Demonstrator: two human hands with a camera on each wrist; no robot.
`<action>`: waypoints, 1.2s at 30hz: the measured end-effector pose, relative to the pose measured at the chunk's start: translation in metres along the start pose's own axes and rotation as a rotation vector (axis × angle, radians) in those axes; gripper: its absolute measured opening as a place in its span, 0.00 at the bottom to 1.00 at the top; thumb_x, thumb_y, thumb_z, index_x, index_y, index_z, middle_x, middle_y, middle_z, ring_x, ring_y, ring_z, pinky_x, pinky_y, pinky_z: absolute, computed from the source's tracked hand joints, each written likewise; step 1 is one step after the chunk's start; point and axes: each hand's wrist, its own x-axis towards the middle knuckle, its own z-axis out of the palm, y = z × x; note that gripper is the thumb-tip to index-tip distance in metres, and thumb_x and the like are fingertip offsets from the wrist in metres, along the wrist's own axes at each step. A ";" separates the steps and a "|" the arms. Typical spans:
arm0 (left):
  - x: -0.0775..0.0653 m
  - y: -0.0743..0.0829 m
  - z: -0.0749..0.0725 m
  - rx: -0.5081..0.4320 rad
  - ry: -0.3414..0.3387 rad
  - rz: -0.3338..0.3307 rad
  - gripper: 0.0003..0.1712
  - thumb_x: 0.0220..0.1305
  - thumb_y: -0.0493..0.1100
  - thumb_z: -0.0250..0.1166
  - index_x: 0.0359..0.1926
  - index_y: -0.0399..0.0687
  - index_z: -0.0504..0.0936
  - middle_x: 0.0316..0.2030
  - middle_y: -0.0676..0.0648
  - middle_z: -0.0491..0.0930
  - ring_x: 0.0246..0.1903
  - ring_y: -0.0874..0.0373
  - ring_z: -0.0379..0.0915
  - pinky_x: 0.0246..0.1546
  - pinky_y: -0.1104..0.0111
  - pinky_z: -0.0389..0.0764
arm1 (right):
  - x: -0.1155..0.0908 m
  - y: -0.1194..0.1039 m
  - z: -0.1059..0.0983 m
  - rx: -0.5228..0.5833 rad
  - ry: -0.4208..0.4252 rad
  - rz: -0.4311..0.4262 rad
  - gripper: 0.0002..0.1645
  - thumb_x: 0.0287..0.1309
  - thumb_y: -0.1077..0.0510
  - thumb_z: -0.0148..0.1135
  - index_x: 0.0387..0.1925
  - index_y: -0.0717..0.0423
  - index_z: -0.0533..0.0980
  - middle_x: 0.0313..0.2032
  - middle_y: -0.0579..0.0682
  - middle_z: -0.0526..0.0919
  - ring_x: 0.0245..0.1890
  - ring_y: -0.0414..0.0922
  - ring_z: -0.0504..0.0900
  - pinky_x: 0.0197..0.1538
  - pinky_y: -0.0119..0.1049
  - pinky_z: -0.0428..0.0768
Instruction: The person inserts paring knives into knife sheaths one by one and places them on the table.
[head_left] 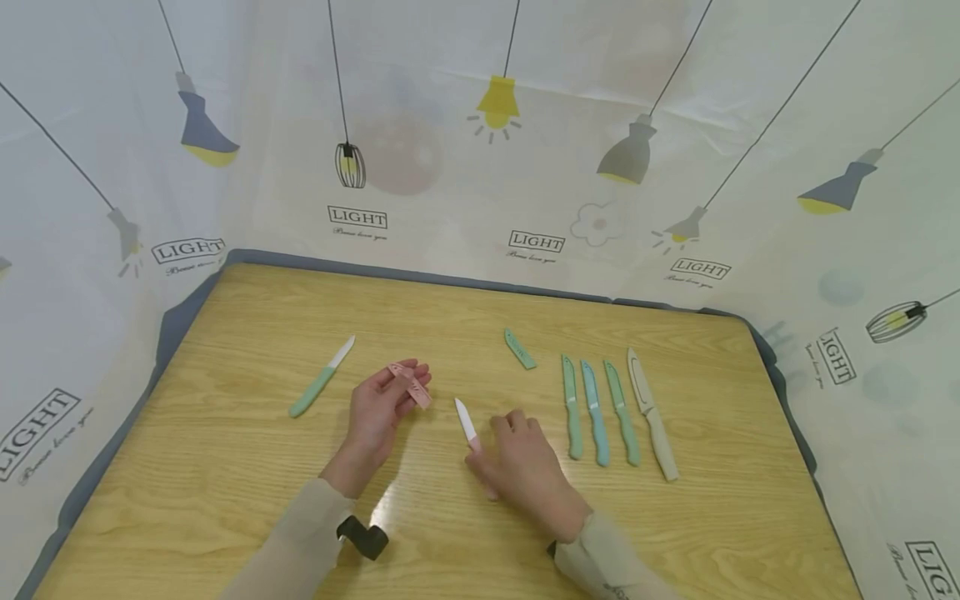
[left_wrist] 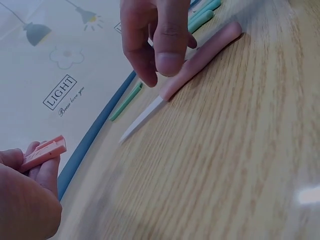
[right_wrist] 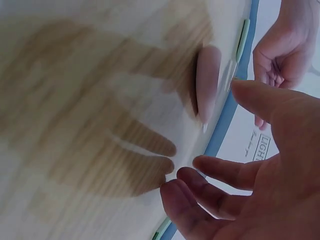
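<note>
My left hand (head_left: pixel 371 417) holds a pink knife sheath (head_left: pixel 409 385) between thumb and fingers, raised over the table. A pink-handled paring knife (left_wrist: pixel 202 60) with a bare white blade lies on the wood, tip pointing away from me. Just over its handle hovers my right hand (head_left: pixel 531 467), fingers loosely bent and thumb apart. In the right wrist view the pink handle (right_wrist: pixel 208 82) lies beyond these fingers (right_wrist: pixel 220 195), which hold nothing. To the left rests a green-handled knife (head_left: pixel 315 390), its white blade bare. A green sheath (head_left: pixel 520 348) lies behind the right hand.
Right of my right hand, several sheathed knives lie side by side: a green knife (head_left: pixel 573 421), a blue knife (head_left: pixel 597 425), another green knife (head_left: pixel 624 425) and a longer cream knife (head_left: pixel 658 433). A lamp-printed curtain (head_left: pixel 450 208) surrounds the wooden table (head_left: pixel 247 333) at back and sides.
</note>
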 end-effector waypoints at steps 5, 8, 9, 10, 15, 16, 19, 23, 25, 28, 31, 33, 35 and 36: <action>0.000 0.000 -0.001 -0.014 0.001 0.002 0.24 0.69 0.36 0.57 0.60 0.22 0.68 0.47 0.40 0.83 0.49 0.49 0.79 0.51 0.63 0.80 | -0.001 -0.003 0.003 -0.066 0.042 -0.090 0.38 0.55 0.34 0.60 0.50 0.63 0.76 0.40 0.55 0.75 0.37 0.49 0.73 0.40 0.40 0.78; -0.001 0.001 -0.001 -0.016 0.000 0.003 0.24 0.70 0.36 0.57 0.60 0.21 0.68 0.47 0.40 0.83 0.50 0.49 0.79 0.51 0.63 0.80 | -0.001 -0.005 0.002 -0.101 0.064 -0.146 0.34 0.55 0.37 0.62 0.46 0.64 0.77 0.36 0.53 0.76 0.33 0.46 0.71 0.38 0.38 0.76; -0.001 0.001 0.000 -0.017 0.000 0.003 0.24 0.70 0.36 0.57 0.60 0.21 0.68 0.47 0.40 0.83 0.50 0.49 0.79 0.51 0.63 0.80 | -0.001 -0.005 0.002 -0.109 0.066 -0.159 0.32 0.55 0.38 0.62 0.45 0.63 0.77 0.35 0.52 0.75 0.31 0.45 0.71 0.36 0.37 0.76; -0.001 0.001 0.000 -0.017 0.001 0.005 0.24 0.70 0.36 0.57 0.60 0.21 0.68 0.47 0.40 0.83 0.50 0.48 0.78 0.51 0.64 0.80 | -0.001 -0.005 0.001 -0.111 0.066 -0.166 0.31 0.56 0.39 0.63 0.44 0.63 0.77 0.34 0.51 0.75 0.30 0.44 0.70 0.34 0.36 0.75; 0.000 0.002 0.000 -0.022 0.004 0.009 0.23 0.69 0.36 0.57 0.59 0.21 0.69 0.47 0.40 0.83 0.50 0.48 0.78 0.50 0.64 0.80 | -0.001 -0.006 0.001 -0.089 0.077 -0.167 0.22 0.55 0.45 0.66 0.38 0.60 0.76 0.27 0.47 0.70 0.23 0.40 0.65 0.24 0.31 0.69; 0.000 0.002 0.000 -0.022 0.004 0.010 0.23 0.69 0.36 0.57 0.59 0.21 0.69 0.47 0.40 0.83 0.50 0.48 0.79 0.50 0.63 0.80 | 0.000 -0.006 0.001 -0.085 0.085 -0.166 0.20 0.55 0.46 0.66 0.36 0.59 0.75 0.26 0.46 0.69 0.22 0.40 0.64 0.22 0.30 0.68; -0.001 0.002 0.000 -0.024 0.006 0.011 0.23 0.69 0.35 0.57 0.58 0.21 0.69 0.47 0.40 0.83 0.50 0.48 0.79 0.50 0.63 0.80 | 0.000 -0.005 0.002 -0.083 0.112 -0.173 0.15 0.55 0.50 0.66 0.31 0.57 0.74 0.23 0.46 0.68 0.19 0.39 0.64 0.19 0.30 0.68; -0.001 0.003 0.001 -0.022 0.012 0.009 0.22 0.69 0.35 0.57 0.58 0.21 0.69 0.46 0.41 0.83 0.50 0.48 0.79 0.51 0.63 0.80 | -0.001 -0.004 0.001 -0.068 0.120 -0.173 0.11 0.55 0.54 0.66 0.27 0.56 0.74 0.21 0.45 0.68 0.18 0.39 0.65 0.17 0.30 0.69; -0.001 0.003 0.002 -0.022 0.015 0.007 0.22 0.69 0.35 0.57 0.58 0.22 0.70 0.46 0.41 0.84 0.49 0.48 0.79 0.51 0.63 0.80 | -0.001 -0.003 0.000 -0.047 0.105 -0.154 0.10 0.56 0.54 0.65 0.27 0.55 0.74 0.21 0.45 0.68 0.18 0.39 0.65 0.17 0.31 0.69; -0.001 0.003 0.002 -0.023 0.018 0.006 0.21 0.69 0.35 0.57 0.57 0.22 0.70 0.46 0.41 0.84 0.49 0.48 0.79 0.50 0.63 0.80 | -0.001 -0.002 -0.001 -0.020 0.070 -0.111 0.09 0.56 0.54 0.65 0.28 0.54 0.75 0.22 0.44 0.69 0.19 0.40 0.66 0.18 0.32 0.70; -0.002 0.003 0.002 -0.021 0.020 0.006 0.21 0.69 0.36 0.57 0.57 0.23 0.70 0.47 0.40 0.83 0.49 0.48 0.79 0.50 0.63 0.80 | -0.001 0.000 -0.003 0.009 0.037 -0.069 0.08 0.55 0.53 0.65 0.30 0.53 0.77 0.23 0.44 0.70 0.19 0.39 0.67 0.19 0.32 0.70; -0.001 0.003 0.002 -0.018 0.020 0.005 0.21 0.69 0.36 0.58 0.57 0.23 0.70 0.47 0.40 0.83 0.50 0.48 0.79 0.50 0.63 0.80 | -0.001 0.001 -0.004 0.019 0.027 -0.047 0.08 0.56 0.53 0.64 0.31 0.53 0.78 0.24 0.43 0.71 0.20 0.39 0.68 0.20 0.31 0.70; -0.001 0.003 0.002 -0.015 0.022 0.002 0.21 0.69 0.36 0.58 0.57 0.24 0.71 0.47 0.40 0.83 0.50 0.48 0.79 0.50 0.63 0.80 | -0.001 0.004 -0.005 0.032 0.029 -0.026 0.08 0.57 0.52 0.63 0.33 0.53 0.78 0.25 0.43 0.72 0.20 0.39 0.68 0.20 0.31 0.71; -0.001 0.003 0.003 -0.017 0.023 0.001 0.21 0.69 0.36 0.58 0.57 0.24 0.71 0.47 0.40 0.83 0.50 0.48 0.79 0.51 0.63 0.80 | -0.001 0.005 -0.006 0.040 0.036 -0.019 0.09 0.58 0.52 0.63 0.33 0.53 0.78 0.25 0.43 0.72 0.20 0.39 0.68 0.21 0.30 0.71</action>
